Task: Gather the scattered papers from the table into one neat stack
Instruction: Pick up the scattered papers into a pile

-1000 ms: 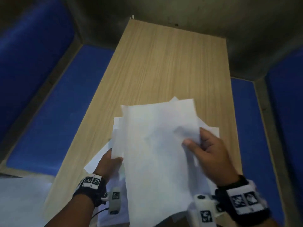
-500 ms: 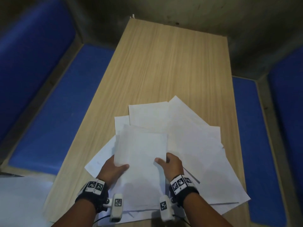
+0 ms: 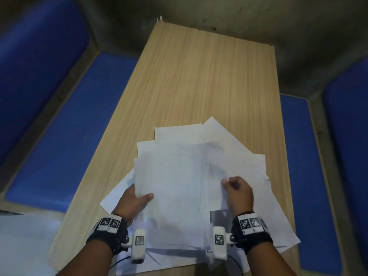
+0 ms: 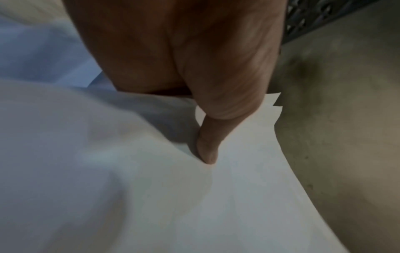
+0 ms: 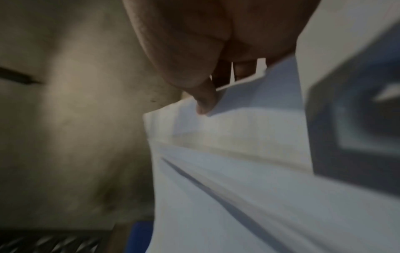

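Note:
Several white papers lie fanned and overlapping on the near half of the wooden table. My left hand holds a lifted bundle of sheets by its left edge, thumb on top, fingers hidden under it. The left wrist view shows that thumb pressing on the paper. My right hand pinches the right part of the lifted sheets, thumb on top. In the right wrist view its thumb presses a paper edge, blurred.
Blue padded benches run along both sides of the table, another at the right. The far half of the table is bare wood. More white paper shows off the table's near left corner.
My right hand moved from the bundle's right edge out to the right and took a wider sheet. The lifted sheets rose and now cover more of the pile. The left hand kept its grip.

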The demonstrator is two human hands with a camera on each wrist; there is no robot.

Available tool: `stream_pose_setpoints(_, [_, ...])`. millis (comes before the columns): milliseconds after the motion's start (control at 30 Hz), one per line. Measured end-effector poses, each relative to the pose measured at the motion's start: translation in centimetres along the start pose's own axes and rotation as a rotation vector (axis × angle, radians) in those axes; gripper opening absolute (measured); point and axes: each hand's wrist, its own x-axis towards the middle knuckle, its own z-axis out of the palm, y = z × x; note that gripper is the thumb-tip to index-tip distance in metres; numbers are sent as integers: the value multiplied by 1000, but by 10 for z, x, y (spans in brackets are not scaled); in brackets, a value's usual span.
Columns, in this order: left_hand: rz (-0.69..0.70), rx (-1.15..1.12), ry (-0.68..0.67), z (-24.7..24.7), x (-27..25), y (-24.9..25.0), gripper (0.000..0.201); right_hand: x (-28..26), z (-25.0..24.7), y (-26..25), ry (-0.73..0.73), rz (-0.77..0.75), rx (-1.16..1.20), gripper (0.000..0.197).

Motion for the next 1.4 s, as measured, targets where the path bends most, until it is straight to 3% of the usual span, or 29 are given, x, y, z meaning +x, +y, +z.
stream_pose_setpoints(133, [10, 124, 19, -2, 3, -5, 60, 7, -45, -60, 133, -339, -113, 13])
stream_pose_setpoints(200, [22, 191, 67, -7, 2, -6, 57, 15, -76, -92, 98, -524, -220, 15])
stream_pose_setpoints(333, [74, 232, 190, -17, 4, 3, 62, 3, -111, -144, -254, -735, -565, 21])
stream_pose_setpoints(433, [128, 215, 288, -22, 6, 23, 50, -22, -107, -167, -537, -860, -771, 17])
stream_pose_setpoints(567, [157, 200, 238, -14, 5, 51, 43, -43, -77, -172, -834, -907, -797, 8])
stream_pose_setpoints(633, [122, 176, 108, -1, -1, 66, 37, -39, -54, -166, -805, -926, -759, 11])
stream_pose_setpoints(700, [78, 111, -15, 14, -9, 76, 10, -25, -31, -156, -697, -944, -737, 12])
stream_pose_setpoints(767, [72, 97, -138, 30, -20, 85, 29, -7, -12, -146, -550, -985, -784, 13])
stream_pose_setpoints(833, [-5, 26, -175, 36, -24, 79, 38, 11, 1, -137, -455, -924, -853, 13])
stream_pose_setpoints(933, [-35, 49, -178, 29, -25, 57, 28, 30, 9, -127, -544, -686, -759, 7])
stream_pose_setpoints(1033, [-187, -103, -164, 19, -24, 37, 63, 37, 17, -109, -609, -542, -705, 12])
stream_pose_setpoints(1100, [-167, -67, -201, 17, -25, 34, 55, 35, 22, -96, -599, -497, -677, 12])
stream_pose_setpoints(1167, [-63, 142, -249, 17, -24, 29, 52, 35, 28, -81, -597, -451, -626, 13])
stream_pose_setpoints(1233, [3, 318, -199, 16, -23, 23, 44, 41, 32, -66, -581, -398, -570, 14])
stream_pose_setpoints(1333, [41, 340, -83, 6, -25, 19, 40, 67, 26, -38, -385, -304, -591, 35])
stream_pose_setpoints(1400, [37, 298, -5, -6, -27, 18, 40, 89, 13, -18, -233, -215, -811, 60])
